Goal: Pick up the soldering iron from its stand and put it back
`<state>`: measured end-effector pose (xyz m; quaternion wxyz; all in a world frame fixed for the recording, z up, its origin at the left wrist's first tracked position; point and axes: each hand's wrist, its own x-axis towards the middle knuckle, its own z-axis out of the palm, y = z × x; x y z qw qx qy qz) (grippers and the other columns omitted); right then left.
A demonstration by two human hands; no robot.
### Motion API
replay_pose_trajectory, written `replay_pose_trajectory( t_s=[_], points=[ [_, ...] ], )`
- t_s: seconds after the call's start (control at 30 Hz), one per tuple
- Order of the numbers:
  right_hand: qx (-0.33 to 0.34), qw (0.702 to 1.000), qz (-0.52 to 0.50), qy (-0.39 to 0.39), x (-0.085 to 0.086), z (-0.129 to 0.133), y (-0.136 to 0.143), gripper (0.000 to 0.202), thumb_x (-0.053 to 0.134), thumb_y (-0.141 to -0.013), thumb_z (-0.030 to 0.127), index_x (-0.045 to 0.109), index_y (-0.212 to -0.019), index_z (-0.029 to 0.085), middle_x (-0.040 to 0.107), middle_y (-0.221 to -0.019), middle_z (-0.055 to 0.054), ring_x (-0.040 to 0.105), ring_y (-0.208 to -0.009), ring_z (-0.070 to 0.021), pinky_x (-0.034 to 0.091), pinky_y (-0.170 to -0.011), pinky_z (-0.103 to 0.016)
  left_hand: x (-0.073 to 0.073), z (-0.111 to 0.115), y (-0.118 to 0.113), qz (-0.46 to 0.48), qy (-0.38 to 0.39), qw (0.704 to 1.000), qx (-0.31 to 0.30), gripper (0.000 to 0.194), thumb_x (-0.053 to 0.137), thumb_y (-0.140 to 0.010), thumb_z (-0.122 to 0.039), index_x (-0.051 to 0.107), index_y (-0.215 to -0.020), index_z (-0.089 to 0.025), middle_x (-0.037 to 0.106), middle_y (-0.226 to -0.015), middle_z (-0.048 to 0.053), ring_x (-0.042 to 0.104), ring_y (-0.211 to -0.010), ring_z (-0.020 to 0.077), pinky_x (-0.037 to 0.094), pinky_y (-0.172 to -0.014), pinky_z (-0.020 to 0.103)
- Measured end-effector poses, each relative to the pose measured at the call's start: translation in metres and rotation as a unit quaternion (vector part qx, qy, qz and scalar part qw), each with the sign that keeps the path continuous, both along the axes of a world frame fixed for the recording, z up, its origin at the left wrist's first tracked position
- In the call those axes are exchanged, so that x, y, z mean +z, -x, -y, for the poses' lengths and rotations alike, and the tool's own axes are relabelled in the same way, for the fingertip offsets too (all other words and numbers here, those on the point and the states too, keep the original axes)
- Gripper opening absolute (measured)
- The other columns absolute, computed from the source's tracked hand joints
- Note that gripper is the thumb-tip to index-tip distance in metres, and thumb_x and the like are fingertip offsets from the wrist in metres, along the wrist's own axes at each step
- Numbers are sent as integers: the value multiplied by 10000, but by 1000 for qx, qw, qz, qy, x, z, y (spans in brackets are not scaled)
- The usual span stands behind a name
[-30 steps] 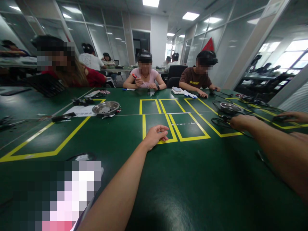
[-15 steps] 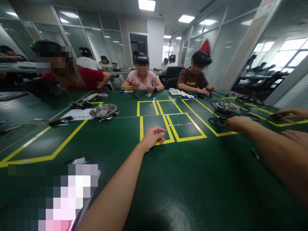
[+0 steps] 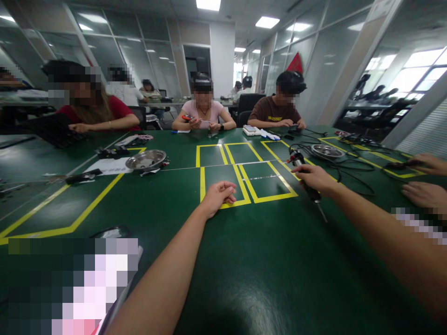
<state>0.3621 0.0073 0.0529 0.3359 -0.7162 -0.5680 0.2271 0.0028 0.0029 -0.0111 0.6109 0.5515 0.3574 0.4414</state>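
1. Before you spreads a green tabletop [image 3: 258,260] marked with yellow tape [image 3: 275,199].
2. Your right hand [image 3: 318,179] pinches an electric screwdriver [image 3: 312,194] between thumb and fingers, right of the front taped rectangles.
3. Its long axis slants; the bit [image 3: 323,213] points toward you and slightly right, cable end away.
4. Your left hand [image 3: 218,197] lies half-curled, fingers loose, by the tape.

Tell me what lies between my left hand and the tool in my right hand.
In the head view, yellow tape on the green table, with a thin pale strip, lies between your left hand and the black tool.
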Motion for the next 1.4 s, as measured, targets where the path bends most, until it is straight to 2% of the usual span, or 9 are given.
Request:
replay_pose_trajectory(
  t_s=[0.07,0.17,0.27,0.37,0.5,0.6,0.73,0.97,1.4],
  points=[
    [52,979,-197,-1,-12,12,46,297,674,-766,236,667,-1059,189,627,-725,-43,566,-569,-131,467,-546,-253,-1,-1,0,25,12,1000,15,245,652,-833,-289,598,-984,-104,655,-851,80,640,-612,110,530,-571,228],
    [131,912,-388,4,-23,31,115,311,730,-722,252,663,-1022,204,652,-794,-46,592,-595,-133,509,-532,-261,0,-1,-1,51,30,998,35,299,617,-858,-367,572,-1001,-108,654,-898,101,649,-609,117,533,-562,239],
    [210,852,-478,33,-31,53,165,312,746,-717,279,672,-1010,202,670,-824,-50,611,-593,-138,516,-514,-263,3,0,-1,84,51,993,63,399,551,-872,-493,545,-985,-111,655,-890,110,643,-566,125,522,-527,253],
    [260,826,-498,48,-41,74,190,317,707,-763,322,661,-1052,197,657,-700,-23,598,-522,-130,481,-486,-247,4,1,-1,119,56,988,85,505,500,-841,-620,522,-895,-119,636,-795,82,617,-503,125,496,-485,253],
    [282,821,-495,29,-52,89,194,269,684,-788,317,653,-1024,193,664,-739,-18,593,-511,-117,465,-499,-242,4,4,0,130,42,989,61,497,539,-814,-625,514,-893,-135,621,-730,45,627,-504,144,494,-486,261],
    [282,817,-503,25,-53,91,192,252,692,-782,312,656,-1005,199,669,-790,-23,595,-526,-115,466,-511,-247,5,6,0,104,36,993,47,407,634,-793,-521,502,-872,-144,632,-676,34,628,-504,142,476,-482,234],
    [278,807,-519,46,-48,88,191,280,722,-758,297,664,-1015,203,668,-821,-28,601,-572,-117,484,-547,-256,6,7,0,85,37,994,66,326,688,-769,-399,486,-807,-145,616,-567,25,618,-483,145,470,-487,230],
    [277,787,-547,69,-47,79,184,276,748,-738,272,684,-996,200,653,-1042,-65,606,-664,-121,497,-585,-267,5,3,3,140,45,986,83,265,691,-753,-310,497,-776,-132,642,-711,36,605,-504,112,477,-497,239],
    [283,770,-568,65,-52,81,181,209,716,-776,259,660,-970,204,653,-1035,-64,581,-620,-114,447,-554,-263,2,-1,9,178,93,978,54,258,711,-758,-293,595,-873,-94,668,-799,73,597,-535,88,473,-506,209]
  ],
)
